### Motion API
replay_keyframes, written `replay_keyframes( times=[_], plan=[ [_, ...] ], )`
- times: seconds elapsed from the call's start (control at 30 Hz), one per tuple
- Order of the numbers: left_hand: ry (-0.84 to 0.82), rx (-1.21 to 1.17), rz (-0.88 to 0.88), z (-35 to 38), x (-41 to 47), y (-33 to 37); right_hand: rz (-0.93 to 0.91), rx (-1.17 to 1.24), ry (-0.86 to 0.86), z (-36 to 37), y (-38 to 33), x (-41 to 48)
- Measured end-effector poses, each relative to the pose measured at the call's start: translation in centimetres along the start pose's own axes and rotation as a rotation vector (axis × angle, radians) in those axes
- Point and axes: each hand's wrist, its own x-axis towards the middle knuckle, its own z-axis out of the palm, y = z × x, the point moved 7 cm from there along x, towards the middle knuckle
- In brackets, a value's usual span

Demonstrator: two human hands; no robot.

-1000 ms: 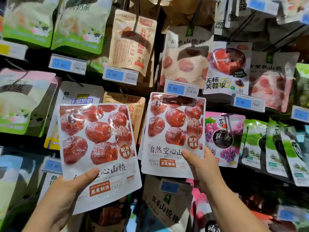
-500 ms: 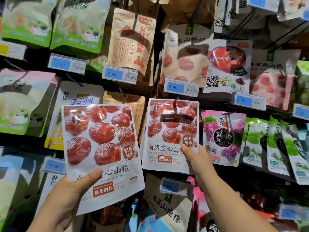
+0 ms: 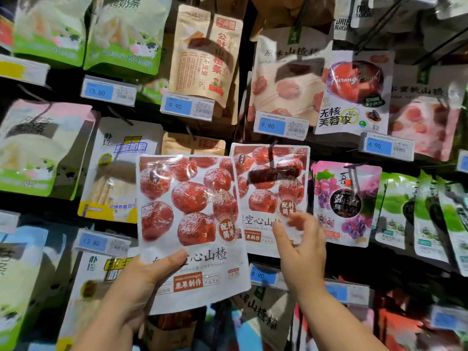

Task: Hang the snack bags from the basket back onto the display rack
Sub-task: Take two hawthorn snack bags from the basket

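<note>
Two hands are up in front of the rack (image 3: 354, 264). The left hand (image 3: 131, 287), at lower centre-left, grips a hawthorn bag (image 3: 192, 224) by its bottom left corner. Its thumb (image 3: 169, 262) lies flat across the white front and the fingers are hidden behind. This bag is upright, tilted slightly, and off the pegs. Its right edge overlaps the left edge of a second, matching bag (image 3: 271, 188).

That second bag hangs at the centre of the frame on a dark peg (image 3: 271, 150) through its top, under a 9.90 price tag (image 3: 281, 126). The right hand (image 3: 301, 252), at lower centre-right, is loosely open with thumb and fingers spread. It holds nothing and sits in front of the hung bag's lower right corner. The fingertips are blurred, so I cannot tell whether they touch the bag.

Just right of the hung bag hangs a purple grape bag (image 3: 347, 201), then a row of green bags (image 3: 405, 211) toward the right edge. A brown bag (image 3: 192, 144) shows above the held bag, and a white and yellow bag (image 3: 119, 173) hangs at its left. Another blue tag (image 3: 263, 274) sits below the hung bag, partly behind the right wrist.
</note>
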Motion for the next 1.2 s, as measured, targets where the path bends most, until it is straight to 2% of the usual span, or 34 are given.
replay_keyframes(
  times=[0.07,0.17,0.4,0.5,0.67,0.93,1.2],
  plan=[
    [-0.014,-0.001,-0.027,1.3,0.2,-0.7,0.054,0.143,-0.192,1.0,-0.3,-0.5],
    [-0.073,0.031,-0.055,3.6,0.4,-1.5,0.181,0.27,-0.362,1.7,0.1,-1.2],
    [-0.089,0.069,-0.068,6.5,0.8,-2.2,0.344,0.405,-0.456,1.2,1.0,-1.6],
    [-0.096,0.059,-0.067,7.0,1.1,-2.2,0.353,0.479,-0.527,1.0,1.7,-1.8],
    [-0.133,0.086,-0.05,9.0,2.5,-2.1,0.278,0.487,-0.41,-0.7,1.9,-0.6],
    [-0.011,0.262,0.159,9.8,4.7,0.1,0.249,0.535,-0.232,-1.5,2.2,1.1],
    [-0.024,0.269,0.212,10.7,5.8,0.6,0.197,0.567,-0.245,-1.4,1.9,2.6]
  ],
)
